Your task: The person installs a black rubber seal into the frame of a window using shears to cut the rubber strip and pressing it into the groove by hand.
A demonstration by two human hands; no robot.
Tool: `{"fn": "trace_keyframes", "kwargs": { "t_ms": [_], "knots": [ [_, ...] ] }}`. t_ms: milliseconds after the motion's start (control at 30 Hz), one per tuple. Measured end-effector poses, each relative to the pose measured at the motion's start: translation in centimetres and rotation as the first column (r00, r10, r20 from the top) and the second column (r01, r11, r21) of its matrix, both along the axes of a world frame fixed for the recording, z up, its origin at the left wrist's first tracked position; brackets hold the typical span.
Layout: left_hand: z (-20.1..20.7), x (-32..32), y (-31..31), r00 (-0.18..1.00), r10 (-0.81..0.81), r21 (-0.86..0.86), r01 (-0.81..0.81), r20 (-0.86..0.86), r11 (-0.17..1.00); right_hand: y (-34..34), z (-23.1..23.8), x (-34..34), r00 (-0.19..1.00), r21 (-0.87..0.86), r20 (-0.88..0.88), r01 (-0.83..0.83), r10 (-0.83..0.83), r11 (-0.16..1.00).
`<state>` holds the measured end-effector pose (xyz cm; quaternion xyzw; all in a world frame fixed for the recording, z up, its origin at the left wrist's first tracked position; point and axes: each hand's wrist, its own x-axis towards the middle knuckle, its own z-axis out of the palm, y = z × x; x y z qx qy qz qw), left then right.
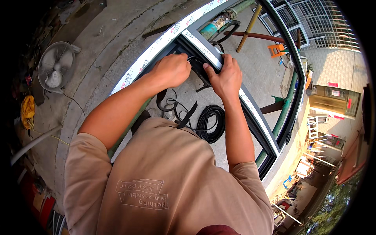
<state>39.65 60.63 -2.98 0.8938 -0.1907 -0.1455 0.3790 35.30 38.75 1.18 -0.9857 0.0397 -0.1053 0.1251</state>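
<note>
A: What's nearest?
B: The person's tan shirt, and beyond it two bare forearms reaching up to the frame.

A: And the left hand?
B: Curled closed, knuckles up, grasping the black strip at the frame's inner edge.

A: The right one?
B: The right hand straddles the crossbar, its thumb at the strip and its fingers toward the other side. How firmly it grips, I cannot tell.

A: So where does the strip run?
B: It bows between the two hands, inside the frame's corner. Below them, loose black lengths dangle and tangle in the opening.

A: Anything under that?
B: A coil of thin black cord or strip, lying on the concrete ground.

A: Further out?
B: A round fan to the left, with yellow cloth nearby. On the right runs a green pipe; past it sit an orange stool, metal grilles and a pale brick wall.
</note>
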Motion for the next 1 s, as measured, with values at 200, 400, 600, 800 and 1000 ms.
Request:
{"fn": "trace_keyframes", "kwargs": {
  "t_ms": [200,400,600,800,1000],
  "knots": [
    [-0.3,0.8,-0.3,1.000,0.016,-0.007,-0.016,0.002,1.000,0.7,-0.8,0.2,0.998,-0.093,0.055,0.027,-0.022,0.995],
    [0.2,1.3,-0.3,0.999,0.013,-0.009,-0.014,-0.052,1.000,0.5,-0.9,0.9,0.999,-0.107,0.053,0.001,0.005,0.994],
    [-0.1,1.2,-0.6,0.998,0.032,-0.006,-0.032,-0.046,0.999,1.1,-1.4,1.4,0.995,-0.170,0.099,0.012,0.005,0.985],
    [-0.2,1.4,-0.9,0.998,0.055,-0.015,-0.056,-0.017,0.998,0.7,-1.5,1.6,0.986,-0.095,0.124,-0.103,0.114,0.990],
    [-0.1,1.4,-1.0,0.998,0.066,0.000,-0.066,-0.017,0.998,1.4,-0.2,2.1,0.998,-0.102,-0.002,-0.066,0.066,0.993]
  ]
}}
